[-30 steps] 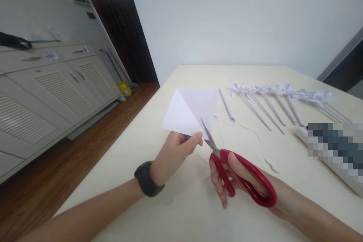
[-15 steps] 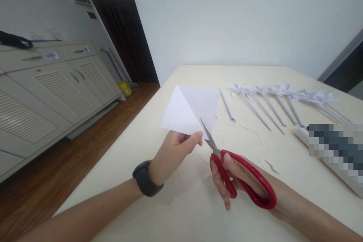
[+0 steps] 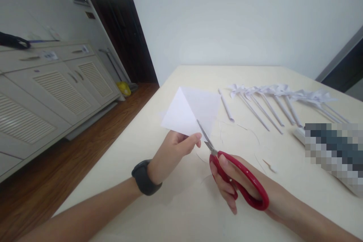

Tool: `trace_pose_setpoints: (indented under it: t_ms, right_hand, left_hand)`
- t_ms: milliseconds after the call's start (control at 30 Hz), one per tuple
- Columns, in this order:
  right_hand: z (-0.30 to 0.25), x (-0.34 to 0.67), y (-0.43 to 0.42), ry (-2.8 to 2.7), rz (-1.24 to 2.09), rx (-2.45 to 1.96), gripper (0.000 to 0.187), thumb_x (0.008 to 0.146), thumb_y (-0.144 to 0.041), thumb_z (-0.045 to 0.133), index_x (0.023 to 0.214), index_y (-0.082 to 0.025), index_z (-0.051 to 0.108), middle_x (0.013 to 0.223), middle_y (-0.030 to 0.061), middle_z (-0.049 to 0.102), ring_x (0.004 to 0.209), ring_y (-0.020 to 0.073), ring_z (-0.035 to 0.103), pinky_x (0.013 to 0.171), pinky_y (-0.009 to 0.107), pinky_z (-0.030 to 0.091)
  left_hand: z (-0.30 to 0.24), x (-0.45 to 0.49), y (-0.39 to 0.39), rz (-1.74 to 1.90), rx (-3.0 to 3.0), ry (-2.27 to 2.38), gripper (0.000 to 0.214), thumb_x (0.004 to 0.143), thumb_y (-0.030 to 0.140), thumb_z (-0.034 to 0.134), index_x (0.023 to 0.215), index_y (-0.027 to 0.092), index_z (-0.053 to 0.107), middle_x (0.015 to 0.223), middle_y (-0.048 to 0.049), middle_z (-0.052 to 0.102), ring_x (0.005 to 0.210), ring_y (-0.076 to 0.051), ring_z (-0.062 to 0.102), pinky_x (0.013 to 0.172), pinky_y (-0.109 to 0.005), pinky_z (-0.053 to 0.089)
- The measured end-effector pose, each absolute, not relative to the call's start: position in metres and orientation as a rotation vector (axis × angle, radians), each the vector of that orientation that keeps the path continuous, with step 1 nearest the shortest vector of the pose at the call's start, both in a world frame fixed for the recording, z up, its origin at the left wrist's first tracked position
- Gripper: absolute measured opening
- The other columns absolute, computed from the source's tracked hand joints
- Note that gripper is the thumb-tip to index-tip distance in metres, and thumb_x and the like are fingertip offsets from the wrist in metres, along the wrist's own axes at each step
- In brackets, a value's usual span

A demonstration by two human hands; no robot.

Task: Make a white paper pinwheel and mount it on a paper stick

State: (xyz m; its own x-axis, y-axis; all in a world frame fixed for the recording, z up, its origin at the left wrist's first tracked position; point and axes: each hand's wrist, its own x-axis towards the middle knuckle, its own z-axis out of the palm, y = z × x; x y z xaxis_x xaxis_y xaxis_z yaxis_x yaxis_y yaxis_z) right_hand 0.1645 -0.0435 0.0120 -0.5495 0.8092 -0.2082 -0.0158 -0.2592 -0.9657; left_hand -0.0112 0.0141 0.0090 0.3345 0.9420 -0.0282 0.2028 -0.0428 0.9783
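Observation:
Pinched at its near edge by my left hand [image 3: 177, 149], a sheet of white paper [image 3: 181, 115] is held above the table. A diagonal line splits it into a brighter left half and a greyer right half. My right hand [image 3: 227, 177] grips red-handled scissors [image 3: 249, 181], its thumb and fingers in the loops. The blades point up and left, parted slightly, at the paper's near corner beside my left thumb. One blade lies over the paper along the diagonal. A black band is on my left wrist.
A rolled paper tube [image 3: 227, 107] lies behind the scissors. Several white paper pinwheels [image 3: 279, 90] on paper sticks lie at the right rear. Thin wires [image 3: 252, 136] and a small white-tipped piece [image 3: 272, 168] are on the table [image 3: 159, 211]. A blurred-out long object [image 3: 334, 159] sits at right.
The scissors have moved slightly left along the paper, and their handles have come closer together. My left hand stays nearly in place with the paper.

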Motion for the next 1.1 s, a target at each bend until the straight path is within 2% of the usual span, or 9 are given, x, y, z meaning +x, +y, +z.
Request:
trace_pose_setpoints:
  t_ms: [300, 500, 667, 967, 1100]
  right_hand:
    - [0.0156, 0.1613, -0.0418, -1.408, 1.819, -1.003, 0.039, 0.084, -0.055, 0.037, 0.071, -0.018, 0.040, 0.047, -0.0089, 0.037, 0.038, 0.0057, 0.040, 0.046, 0.021, 0.033]
    - [0.0149, 0.1599, -0.0423, -1.444, 1.830, -1.035, 0.037, 0.083, -0.053, 0.040, 0.068, -0.019, 0.036, 0.045, -0.0088, 0.034, 0.037, 0.0068, 0.039, 0.035, 0.017, 0.027]
    - [0.0141, 0.1594, -0.0426, -1.458, 1.820, -1.023, 0.035, 0.086, -0.049, 0.038, 0.069, -0.019, 0.037, 0.045, -0.0089, 0.033, 0.037, 0.0065, 0.040, 0.034, 0.016, 0.025]
    - [0.0130, 0.1600, -0.0444, -1.434, 1.835, -0.996, 0.040, 0.083, -0.055, 0.038, 0.068, -0.019, 0.037, 0.045, -0.0089, 0.034, 0.037, 0.0065, 0.039, 0.037, 0.018, 0.027]
    - [0.0174, 0.1598, -0.0433, -1.424, 1.833, -0.976, 0.043, 0.082, -0.059, 0.035, 0.067, -0.019, 0.036, 0.046, -0.0083, 0.037, 0.037, 0.0062, 0.039, 0.044, 0.022, 0.030]
  left_hand:
    - [0.0110, -0.0096, 0.0120, 0.787, 1.487, 1.072, 0.031, 0.083, 0.033, 0.046, 0.059, 0.015, 0.052, 0.041, 0.0086, 0.026, 0.043, -0.007, 0.023, 0.047, -0.024, 0.022]
    - [0.0119, -0.0094, 0.0118, 0.797, 1.494, 1.085, 0.031, 0.083, 0.033, 0.045, 0.059, 0.015, 0.053, 0.041, 0.0084, 0.026, 0.043, -0.007, 0.023, 0.046, -0.024, 0.022]
    - [0.0129, -0.0095, 0.0106, 0.810, 1.495, 1.114, 0.030, 0.081, 0.034, 0.047, 0.059, 0.015, 0.053, 0.042, 0.0082, 0.026, 0.043, -0.007, 0.023, 0.046, -0.023, 0.023]
    - [0.0101, -0.0115, 0.0137, 0.916, 1.346, 0.993, 0.030, 0.083, 0.028, 0.047, 0.056, 0.016, 0.048, 0.040, 0.0088, 0.025, 0.042, -0.007, 0.021, 0.050, -0.025, 0.026]
    - [0.0100, -0.0102, 0.0112, 0.886, 1.371, 1.006, 0.029, 0.082, 0.029, 0.048, 0.057, 0.015, 0.051, 0.043, 0.0081, 0.028, 0.043, -0.006, 0.023, 0.047, -0.024, 0.024]
